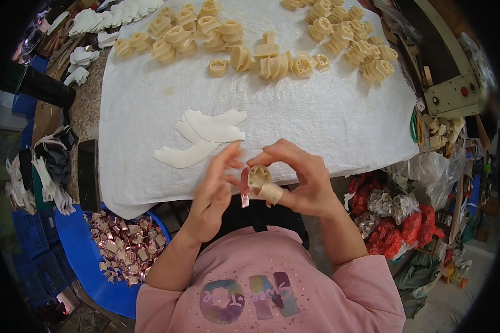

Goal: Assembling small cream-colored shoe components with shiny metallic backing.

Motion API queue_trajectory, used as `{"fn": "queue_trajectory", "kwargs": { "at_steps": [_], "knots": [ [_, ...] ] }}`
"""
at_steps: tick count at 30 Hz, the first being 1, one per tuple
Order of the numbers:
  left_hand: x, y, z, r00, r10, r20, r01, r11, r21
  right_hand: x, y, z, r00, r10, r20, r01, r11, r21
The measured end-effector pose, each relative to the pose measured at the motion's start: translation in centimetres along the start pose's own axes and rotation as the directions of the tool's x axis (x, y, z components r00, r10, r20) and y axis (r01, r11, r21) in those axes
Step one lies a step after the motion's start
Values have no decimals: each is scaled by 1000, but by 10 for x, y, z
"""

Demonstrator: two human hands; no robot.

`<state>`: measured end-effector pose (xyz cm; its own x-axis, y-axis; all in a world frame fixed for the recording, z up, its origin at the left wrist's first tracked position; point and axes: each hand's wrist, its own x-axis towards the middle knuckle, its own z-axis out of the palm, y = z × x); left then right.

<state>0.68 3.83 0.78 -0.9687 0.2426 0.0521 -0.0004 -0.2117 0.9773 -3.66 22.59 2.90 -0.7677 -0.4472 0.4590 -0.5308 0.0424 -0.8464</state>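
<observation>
In my right hand (305, 176) is a beige shoe heel block (259, 175), its hollow ribbed end turned up, pinched between the thumb and fingers. A beige wrap (270, 193) covers the tip of that thumb. Along the block's left side hangs a shiny pink strip (245, 187), its lower end free. My left hand (214, 188) is just left of the strip, fingers apart and slightly blurred, gripping nothing that shows. Several curved white pieces (189, 145) lie overlapping on the white cloth (133, 119) beyond my hands.
Two groups of beige heel blocks (178, 36) cover the table's far side. A blue basin (78, 250) of pink-covered blocks (129, 247) stands at lower left. On the left edge are a dark phone (88, 175) and gloves (53, 166). Red plastic bags (397, 236) lie at right.
</observation>
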Motion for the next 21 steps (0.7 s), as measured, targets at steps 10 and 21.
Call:
{"fn": "queue_trajectory", "kwargs": {
  "at_steps": [10,21],
  "knots": [
    [-8,4,16,975,-203,86,218,946,-238,-15,8,26,997,-33,-74,19,983,-183],
    [-2,7,33,992,123,19,-123,992,-8,4,-2,27,803,532,270,-570,549,611]
  ]
}}
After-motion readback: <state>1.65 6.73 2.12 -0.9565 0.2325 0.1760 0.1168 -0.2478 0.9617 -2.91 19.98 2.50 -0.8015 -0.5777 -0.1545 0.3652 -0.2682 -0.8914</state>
